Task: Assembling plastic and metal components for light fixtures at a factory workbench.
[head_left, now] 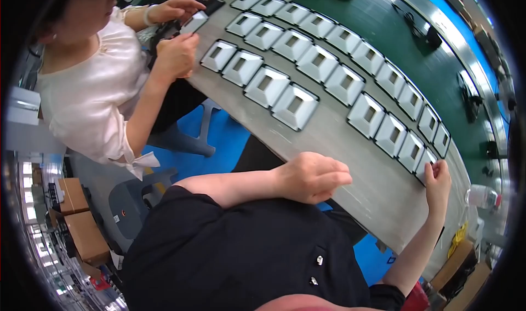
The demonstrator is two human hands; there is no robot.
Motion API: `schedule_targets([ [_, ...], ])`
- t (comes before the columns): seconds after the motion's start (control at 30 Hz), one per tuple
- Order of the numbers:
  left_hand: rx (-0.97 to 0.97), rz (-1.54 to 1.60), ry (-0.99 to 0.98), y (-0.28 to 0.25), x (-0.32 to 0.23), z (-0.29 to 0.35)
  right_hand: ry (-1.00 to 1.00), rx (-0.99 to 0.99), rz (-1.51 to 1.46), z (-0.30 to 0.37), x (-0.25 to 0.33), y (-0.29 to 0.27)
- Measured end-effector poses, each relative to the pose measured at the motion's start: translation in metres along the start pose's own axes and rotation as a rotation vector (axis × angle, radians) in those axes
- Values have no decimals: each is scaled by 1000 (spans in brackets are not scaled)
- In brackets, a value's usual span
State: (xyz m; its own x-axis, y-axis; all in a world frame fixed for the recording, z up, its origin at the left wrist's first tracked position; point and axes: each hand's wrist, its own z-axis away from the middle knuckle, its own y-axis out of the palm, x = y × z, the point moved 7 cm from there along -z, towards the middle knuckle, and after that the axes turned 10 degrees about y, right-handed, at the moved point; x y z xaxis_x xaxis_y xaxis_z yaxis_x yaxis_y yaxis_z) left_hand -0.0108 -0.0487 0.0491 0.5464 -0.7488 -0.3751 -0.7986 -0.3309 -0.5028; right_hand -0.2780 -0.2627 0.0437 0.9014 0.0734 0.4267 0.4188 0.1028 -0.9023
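My right hand (438,186) is at the near right end of the rows, its fingers pinched at the edge of a white rectangular frame-like piece (427,165) with a black border. The hand covers part of that piece. Over the table's near edge, my left hand (314,178) is closed with its fingers curled; the inside of the fist is hidden. Several similar white pieces (346,85) with sloped sides and a rectangular middle opening lie in three curved rows. The nearest one to my left hand is a white piece (296,106) at the end of the near row.
A co-worker (93,86) at the left holds a similar white piece (194,22). The grey table (329,152) borders a green surface (416,53) with dark devices. A clear bottle (483,196) lies right of my right hand. Cardboard boxes (86,238) and a grey stool (131,204) stand left.
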Motion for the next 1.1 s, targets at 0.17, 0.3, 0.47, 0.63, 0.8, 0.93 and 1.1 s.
schedule_targets([
  [0.17, -77, -44, 53, -47, -3, 7, -53, -177, -48, 37, 13, -9],
  [0.3, -154, -146, 111, -78, 9, 16, -81, -243, -90, 89, 29, -2],
  [0.47, -190, -162, 143, -98, 22, 28, -12, -144, -162, 154, 41, 51],
  [0.63, -177, -24, 109, -101, 44, 41, -36, -295, -120, 166, 45, 68],
  [0.8, -188, 99, 76, -105, 52, 42, -117, -326, -67, 168, 46, 72],
  [0.93, -122, 151, 104, -101, 55, 46, -51, -331, -59, 169, 36, 71],
  [1.1, -179, 194, 94, -106, 57, 47, -19, -280, -38, 167, 32, 72],
])
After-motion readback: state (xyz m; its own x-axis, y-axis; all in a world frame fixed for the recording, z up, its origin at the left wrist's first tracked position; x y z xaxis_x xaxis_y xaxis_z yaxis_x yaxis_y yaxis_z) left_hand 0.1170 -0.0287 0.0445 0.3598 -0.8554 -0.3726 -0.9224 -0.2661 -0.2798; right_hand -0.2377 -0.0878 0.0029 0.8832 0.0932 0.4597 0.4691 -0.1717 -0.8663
